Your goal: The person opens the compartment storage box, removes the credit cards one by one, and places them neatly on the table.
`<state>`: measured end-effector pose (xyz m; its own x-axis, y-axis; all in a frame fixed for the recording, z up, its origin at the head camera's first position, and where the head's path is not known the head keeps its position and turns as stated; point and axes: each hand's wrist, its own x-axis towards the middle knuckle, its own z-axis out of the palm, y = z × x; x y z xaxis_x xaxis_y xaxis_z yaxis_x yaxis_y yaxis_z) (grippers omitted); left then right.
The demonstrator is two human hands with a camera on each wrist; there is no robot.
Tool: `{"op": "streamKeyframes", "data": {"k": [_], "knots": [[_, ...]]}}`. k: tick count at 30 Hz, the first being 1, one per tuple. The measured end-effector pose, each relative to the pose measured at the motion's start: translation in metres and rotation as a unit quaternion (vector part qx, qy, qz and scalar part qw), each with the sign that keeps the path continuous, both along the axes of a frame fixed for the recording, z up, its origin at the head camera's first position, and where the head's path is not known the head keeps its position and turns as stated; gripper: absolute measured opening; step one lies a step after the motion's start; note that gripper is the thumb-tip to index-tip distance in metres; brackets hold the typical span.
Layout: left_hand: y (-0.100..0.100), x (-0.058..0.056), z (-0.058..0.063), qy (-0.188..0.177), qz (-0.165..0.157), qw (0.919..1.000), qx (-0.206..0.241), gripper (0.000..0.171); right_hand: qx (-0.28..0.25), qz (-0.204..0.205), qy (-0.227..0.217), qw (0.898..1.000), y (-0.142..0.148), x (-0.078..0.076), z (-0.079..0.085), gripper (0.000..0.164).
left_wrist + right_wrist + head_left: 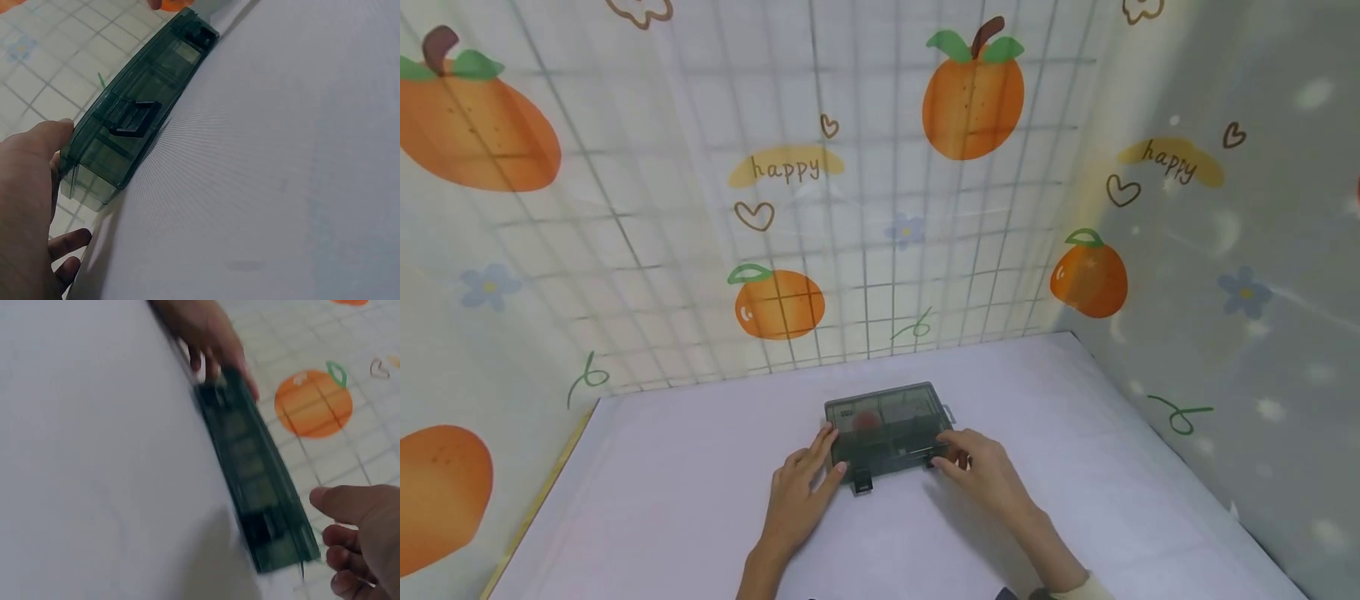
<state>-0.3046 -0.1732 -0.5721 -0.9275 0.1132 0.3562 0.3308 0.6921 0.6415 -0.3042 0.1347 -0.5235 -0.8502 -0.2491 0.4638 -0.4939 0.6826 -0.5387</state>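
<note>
Bracing the green box (887,421) on the white table (700,500), left hand (796,497) relaxed against its left end; right hand (988,477) loosely curled by the right front corner, gripping nothing; prying hard there could skid it, bracing's light

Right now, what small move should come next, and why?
Probably ease the right latch outward: the right hand is right beside it, the left latch juts out, the lid is down, and the left hand rests against the translucent green case.
</note>
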Motion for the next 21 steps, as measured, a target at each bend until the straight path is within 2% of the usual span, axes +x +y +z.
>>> {"op": "streamKeyframes", "data": {"k": [4,7,12,19,21], "knots": [[-0.001,-0.001,0.0,-0.006,0.005,1.0,0.001,0.066,0.054,-0.01,0.036,0.998,0.024,-0.015,-0.006,0.054],[0.0,-0.002,-0.005,0.002,0.009,0.9999,0.008,0.073,0.097,-0.004,0.032,0.995,0.035,-0.024,-0.012,0.061],[0.003,-0.001,-0.011,0.009,0.014,0.9998,0.013,0.081,0.13,0.002,0.034,0.991,0.039,-0.03,-0.017,0.053],[0.002,0.0,-0.007,0.015,0.02,0.9997,0.008,0.084,0.113,0.03,0.099,0.988,0.039,-0.034,-0.019,0.048],[0.001,0.0,-0.005,0.014,0.019,0.9997,0.004,0.084,0.11,0.031,0.104,0.988,0.039,-0.034,-0.018,0.047]]}}
